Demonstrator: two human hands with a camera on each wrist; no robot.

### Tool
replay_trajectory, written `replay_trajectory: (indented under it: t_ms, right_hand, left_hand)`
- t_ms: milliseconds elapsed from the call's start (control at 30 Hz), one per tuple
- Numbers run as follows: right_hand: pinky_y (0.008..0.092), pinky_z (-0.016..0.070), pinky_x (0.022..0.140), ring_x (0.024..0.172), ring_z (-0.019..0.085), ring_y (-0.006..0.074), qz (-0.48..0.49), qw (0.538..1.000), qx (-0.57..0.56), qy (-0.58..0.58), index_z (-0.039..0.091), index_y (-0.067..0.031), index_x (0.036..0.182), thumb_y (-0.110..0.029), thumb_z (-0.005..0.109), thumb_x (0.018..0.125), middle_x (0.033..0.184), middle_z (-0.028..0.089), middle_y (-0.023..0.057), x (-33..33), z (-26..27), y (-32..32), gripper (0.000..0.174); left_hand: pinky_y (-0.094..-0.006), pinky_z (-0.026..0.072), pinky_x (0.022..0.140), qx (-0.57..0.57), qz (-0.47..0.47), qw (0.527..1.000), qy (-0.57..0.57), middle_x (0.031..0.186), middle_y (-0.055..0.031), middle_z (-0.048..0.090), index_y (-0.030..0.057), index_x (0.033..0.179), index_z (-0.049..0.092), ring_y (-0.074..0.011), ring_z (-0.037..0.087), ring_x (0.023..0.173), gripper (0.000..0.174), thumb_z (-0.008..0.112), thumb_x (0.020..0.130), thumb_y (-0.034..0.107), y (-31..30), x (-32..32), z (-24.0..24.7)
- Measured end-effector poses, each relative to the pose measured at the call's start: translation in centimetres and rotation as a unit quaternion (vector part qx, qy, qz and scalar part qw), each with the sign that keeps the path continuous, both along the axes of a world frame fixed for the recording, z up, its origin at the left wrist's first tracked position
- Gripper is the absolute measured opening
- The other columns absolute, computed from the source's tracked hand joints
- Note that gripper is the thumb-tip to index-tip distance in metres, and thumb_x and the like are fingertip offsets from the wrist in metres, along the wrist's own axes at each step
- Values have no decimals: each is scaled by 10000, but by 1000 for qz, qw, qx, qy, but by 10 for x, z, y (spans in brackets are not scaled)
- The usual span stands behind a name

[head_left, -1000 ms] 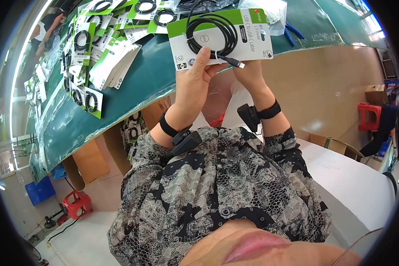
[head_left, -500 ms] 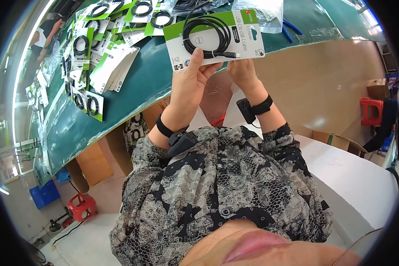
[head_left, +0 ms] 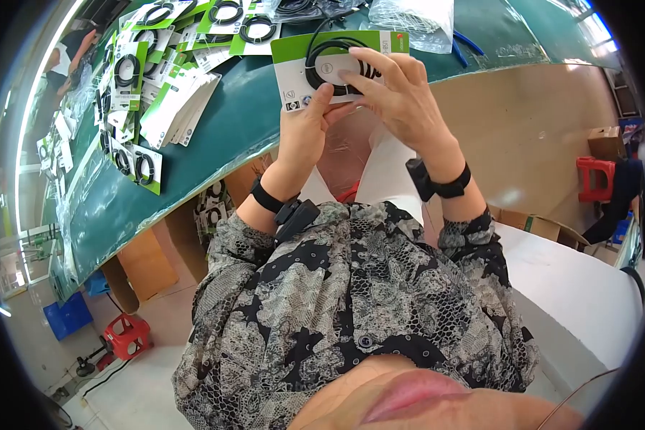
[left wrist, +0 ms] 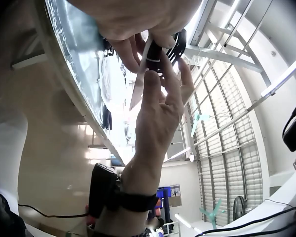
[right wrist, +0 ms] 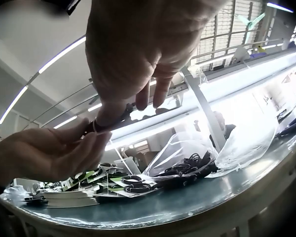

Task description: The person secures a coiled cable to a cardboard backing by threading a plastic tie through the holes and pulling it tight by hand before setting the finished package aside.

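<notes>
A green and white card (head_left: 301,69) with a coiled black cable (head_left: 314,75) on its front is held up over the table's near edge. The left hand (head_left: 302,140) grips the card's lower left edge, its thumb on the front beside the coil. Across the card's right half lies the right hand (head_left: 408,107), its bent fingers on the coil, hiding most of the print. In the left wrist view the right hand (left wrist: 158,113) has its fingers around the coil (left wrist: 155,57). The right wrist view shows the left hand (right wrist: 44,153) pinching near a dark cable end.
Carded cables (head_left: 127,72) and a fanned stack of cards (head_left: 179,107) lie on the green table (head_left: 244,93) at the left. Clear plastic bags (head_left: 412,21) and blue-handled pliers (head_left: 468,46) are at the back. A red stool (head_left: 595,179) stands far right.
The right hand has moved from the card's lower right edge up onto its front, over the coil. The card has shifted slightly down; the left hand keeps its grip.
</notes>
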State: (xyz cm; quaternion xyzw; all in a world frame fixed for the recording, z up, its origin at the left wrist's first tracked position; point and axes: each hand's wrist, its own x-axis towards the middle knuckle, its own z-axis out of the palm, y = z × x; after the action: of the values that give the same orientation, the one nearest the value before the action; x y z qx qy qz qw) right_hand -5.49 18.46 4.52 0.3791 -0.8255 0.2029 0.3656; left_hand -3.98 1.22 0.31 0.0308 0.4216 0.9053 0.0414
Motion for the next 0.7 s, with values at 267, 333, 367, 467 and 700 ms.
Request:
replay_trajectory:
  t_ms: [267,333,367,467,700]
  right_hand:
    - [337,469,756,853,560,214,72,994,51,-61,659,-65,1000,-58,594,720,948,590,21,-13,-18,5,287]
    - [336,470,756,854,563,214,77,995,46,-47,660,-63,992,-59,590,724,942,593,21,-10,-20,1,277]
    - [334,471,756,856,565,213,81,995,42,-33,661,-61,983,-60,586,728,936,597,21,-9,-21,-1,266]
    - [334,474,756,855,570,215,85,995,35,-26,662,-59,969,-58,582,731,929,600,24,-11,-18,-1,251]
    - [340,486,751,844,579,230,119,991,-2,-66,659,-61,959,-54,593,723,934,606,34,-14,-22,0,245]
  left_hand:
    - [-343,572,828,5,-14,999,-29,1097,-115,601,-7,1195,490,-221,636,957,273,537,940,77,-5,4,-8]
    - [-337,572,819,-20,-8,999,-44,1091,-111,604,-7,1181,503,-211,638,945,258,539,935,65,-5,8,-4]
    - [-334,572,815,-33,-5,998,-52,1088,-109,606,-8,1174,509,-206,639,939,251,540,933,58,-6,9,-3]
    - [-328,568,814,15,6,999,-51,1073,-104,613,-5,1159,524,-200,636,942,242,552,926,54,-4,10,5]
    - [-324,558,834,45,-41,996,-67,1071,-109,615,-3,1142,542,-200,628,965,229,562,919,48,-8,9,-13]
